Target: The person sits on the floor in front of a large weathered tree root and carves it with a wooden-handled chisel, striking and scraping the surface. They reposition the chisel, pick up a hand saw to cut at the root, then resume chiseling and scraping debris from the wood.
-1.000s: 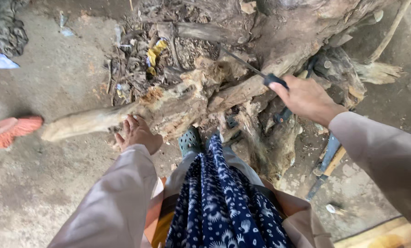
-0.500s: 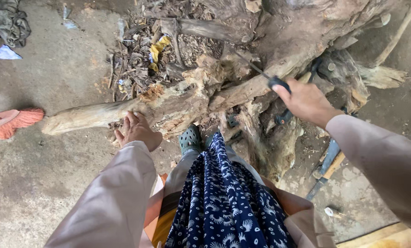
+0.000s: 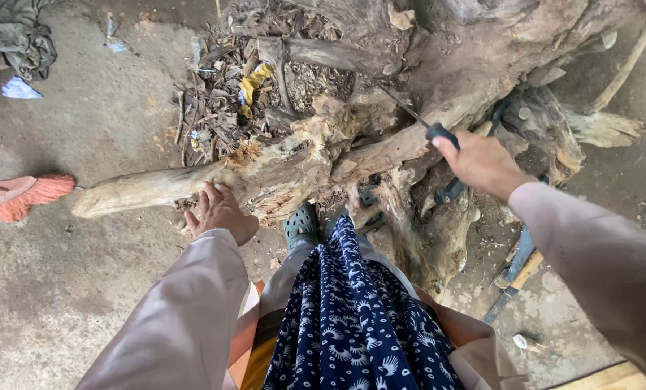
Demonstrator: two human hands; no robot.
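Observation:
A long, pale, weathered root limb point(image 3: 157, 189) juts left from a big tree stump point(image 3: 467, 65). My left hand point(image 3: 218, 211) rests flat against the limb's near side, fingers spread on the wood. My right hand point(image 3: 482, 162) is closed around the dark handle of a hand saw point(image 3: 438, 133), whose thin blade runs up-left into the wood near the stump. My foot in a green clog point(image 3: 301, 225) is planted at the base of the limb.
Dry leaves, bark and a yellow scrap point(image 3: 250, 87) lie heaped behind the limb. An orange broom head point(image 3: 23, 196) lies at left, a grey cloth point(image 3: 19, 36) at top left, and a blue-handled tool point(image 3: 514, 271) on the concrete at right.
My right hand with the saw has shifted slightly up and right along the cut. My left hand stays pressed on the limb.

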